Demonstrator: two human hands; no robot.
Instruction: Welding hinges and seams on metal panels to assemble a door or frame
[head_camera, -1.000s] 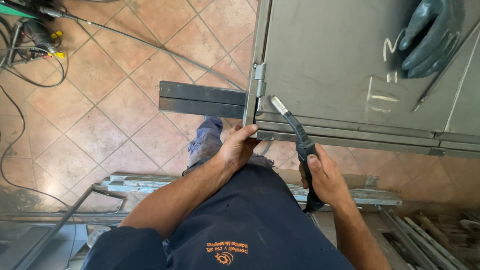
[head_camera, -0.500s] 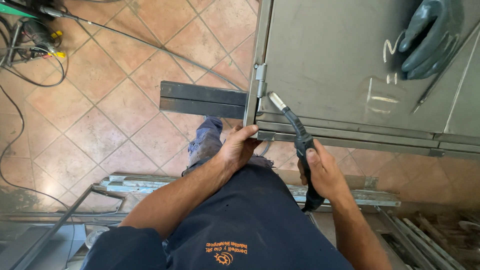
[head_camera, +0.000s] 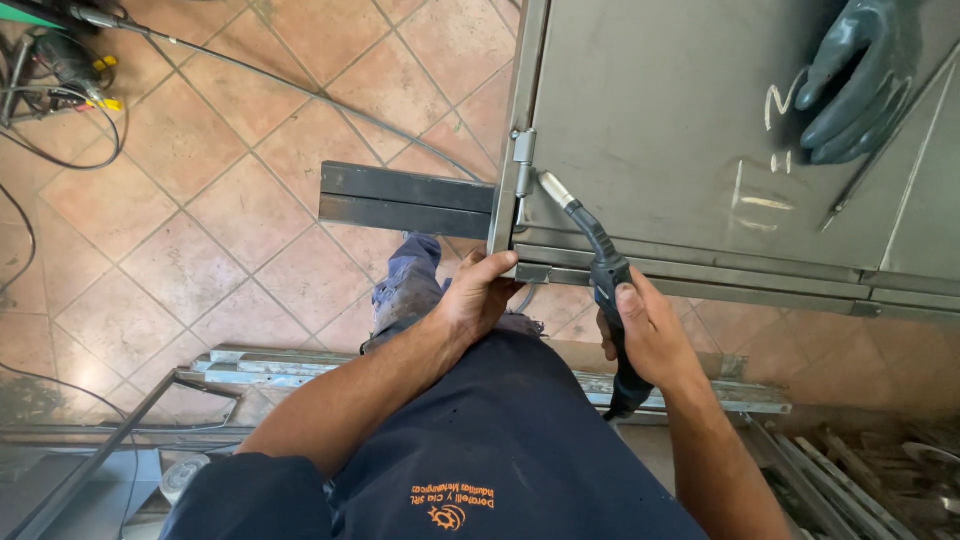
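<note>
The right hand (head_camera: 650, 335) is wrapped tight around the black handle of a welding torch (head_camera: 605, 265), thumb lying along the top of the grip. The torch curves up and away from the hand, and its metal tip sits right at the foot of a small hinge (head_camera: 523, 160) on the corner of a grey metal panel (head_camera: 660, 130) — whether the tip actually touches the metal cannot be told. The lower end of the handle sticks out below the palm.

The left hand (head_camera: 480, 295) lies just to the left of the torch hand, fingers curled over the bottom corner of the same panel, gripping its edge where the frame bars run along underneath. Just above this hand and to its left, a dark steel bar (head_camera: 405, 200) juts out sideways from the panel's edge, over the tiled floor (head_camera: 200, 200).

Far up and to the right of the torch hand, a grey rubber glove (head_camera: 860, 80) — another person's hand — rests flat on the face of the panel, near some chalk marks.

Below both hands is the person's dark blue work shirt, and beneath the wrists a long pale metal rail (head_camera: 300, 365) lies across the floor. Well off to the upper left of the left hand, cables (head_camera: 60, 110) trail across the tiles.
</note>
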